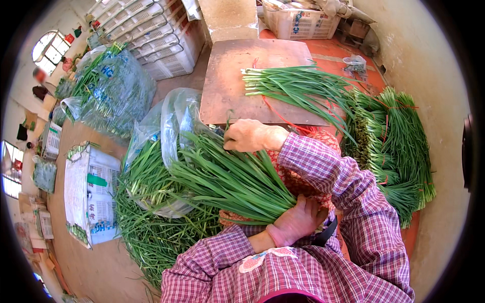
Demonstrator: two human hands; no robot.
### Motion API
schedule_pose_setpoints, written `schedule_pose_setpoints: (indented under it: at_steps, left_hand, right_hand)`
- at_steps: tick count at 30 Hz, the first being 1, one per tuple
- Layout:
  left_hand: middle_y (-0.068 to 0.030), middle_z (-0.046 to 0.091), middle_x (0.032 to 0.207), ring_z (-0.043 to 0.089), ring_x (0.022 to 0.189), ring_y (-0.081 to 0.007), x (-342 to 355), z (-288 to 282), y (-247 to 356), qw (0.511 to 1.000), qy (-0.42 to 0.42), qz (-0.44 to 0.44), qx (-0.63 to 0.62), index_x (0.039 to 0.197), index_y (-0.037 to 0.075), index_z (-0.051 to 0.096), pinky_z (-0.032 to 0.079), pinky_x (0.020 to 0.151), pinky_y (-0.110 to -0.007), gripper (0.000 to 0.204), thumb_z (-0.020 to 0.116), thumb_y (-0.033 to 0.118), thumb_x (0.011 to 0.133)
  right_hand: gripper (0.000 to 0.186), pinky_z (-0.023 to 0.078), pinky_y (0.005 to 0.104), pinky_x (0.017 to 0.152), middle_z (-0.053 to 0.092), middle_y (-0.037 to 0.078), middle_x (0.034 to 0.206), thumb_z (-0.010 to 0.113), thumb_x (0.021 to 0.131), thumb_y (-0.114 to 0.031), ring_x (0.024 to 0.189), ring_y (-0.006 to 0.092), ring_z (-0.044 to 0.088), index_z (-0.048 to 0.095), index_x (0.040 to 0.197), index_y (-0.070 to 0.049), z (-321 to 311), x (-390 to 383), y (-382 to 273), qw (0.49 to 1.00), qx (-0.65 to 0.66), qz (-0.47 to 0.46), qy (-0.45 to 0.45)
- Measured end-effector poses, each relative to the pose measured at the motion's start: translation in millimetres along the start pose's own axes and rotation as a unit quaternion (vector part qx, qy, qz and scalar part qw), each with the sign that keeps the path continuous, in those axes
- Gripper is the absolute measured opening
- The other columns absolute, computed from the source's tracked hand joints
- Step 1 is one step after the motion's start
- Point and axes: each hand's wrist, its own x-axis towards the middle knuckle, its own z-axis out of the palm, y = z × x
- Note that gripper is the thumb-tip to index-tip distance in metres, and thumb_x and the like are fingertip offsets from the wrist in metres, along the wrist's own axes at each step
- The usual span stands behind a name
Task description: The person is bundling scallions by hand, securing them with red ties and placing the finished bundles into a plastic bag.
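Observation:
My left hand [295, 224] is wrapped round one end of a thick bunch of garlic chives [232, 174], held low in front of my body. The long green leaves fan out toward the upper left. Above them, my right hand [255, 135] is closed with its fingers curled down at the upper edge of the leaves. A thin green wisp shows beside it; what its fingertips hold is hidden. Left of the bunch stands a clear plastic bag [180, 113] of chives, with loose chives [156, 242] heaped below it.
A board [222, 81] ahead carries more chives [298, 83] and red ties. Tied bundles [394, 146] are stacked at the right by the wall. White crates [96, 197] and a big filled bag [118, 93] stand at the left. Stacked crates [166, 55] rise behind.

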Motion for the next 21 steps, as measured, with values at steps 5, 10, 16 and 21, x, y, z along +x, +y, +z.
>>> schedule_pose_setpoints:
  at_steps: [5, 10, 16, 21]
  left_hand:
    - [-0.0099, 0.059, 0.086, 0.057, 0.081, -0.0250, -1.2, 0.0, -2.4, 1.000, -0.004, -0.002, 0.011, 0.118, 0.009, 0.058, 0.044, 0.084, -0.044, 0.036, 0.052, 0.021, 0.085]
    - [-0.0099, 0.060, 0.086, 0.057, 0.081, -0.0253, 1.0, -1.7, 0.2, 0.999, -0.032, -0.003, 0.006, 0.118, 0.009, 0.058, 0.043, 0.086, -0.044, 0.035, 0.052, 0.021, 0.085]
    - [-0.0086, 0.060, 0.086, 0.057, 0.082, -0.0249, 0.0, -1.5, -1.9, 0.999, -0.036, 0.000, 0.013, 0.118, 0.010, 0.058, 0.043, 0.086, -0.044, 0.035, 0.052, 0.020, 0.085]
    - [-0.0078, 0.059, 0.084, 0.057, 0.081, -0.0244, 0.6, 4.8, 0.7, 1.000, -0.017, -0.011, 0.006, 0.118, 0.010, 0.058, 0.043, 0.086, -0.043, 0.036, 0.051, 0.020, 0.084]
  right_hand:
    - [0.037, 0.051, 0.0429, 0.081, 0.069, 0.016, 0.093, 0.059, 0.088, -0.039, 0.090, 0.0343, 0.065, 0.072, 0.099, -0.006, 3.0, -3.7, 3.8, 0.996, -0.003, 0.060, -0.061]
    - [0.039, 0.051, 0.0409, 0.080, 0.070, 0.015, 0.090, 0.061, 0.087, -0.040, 0.088, 0.0318, 0.066, 0.071, 0.100, -0.004, 5.7, -7.5, 17.4, 0.995, 0.036, 0.015, -0.090]
    - [0.038, 0.053, 0.0364, 0.070, 0.071, 0.012, 0.087, 0.065, 0.084, -0.034, 0.079, 0.0281, 0.068, 0.069, 0.103, -0.001, 0.0, -21.0, 16.0, 0.970, 0.196, 0.084, -0.119]
    - [0.021, 0.052, 0.0373, 0.062, 0.066, 0.019, 0.077, 0.063, 0.088, -0.018, 0.065, 0.0260, 0.066, 0.063, 0.093, 0.002, 13.0, -33.3, 16.1, 0.991, 0.110, -0.054, 0.062]
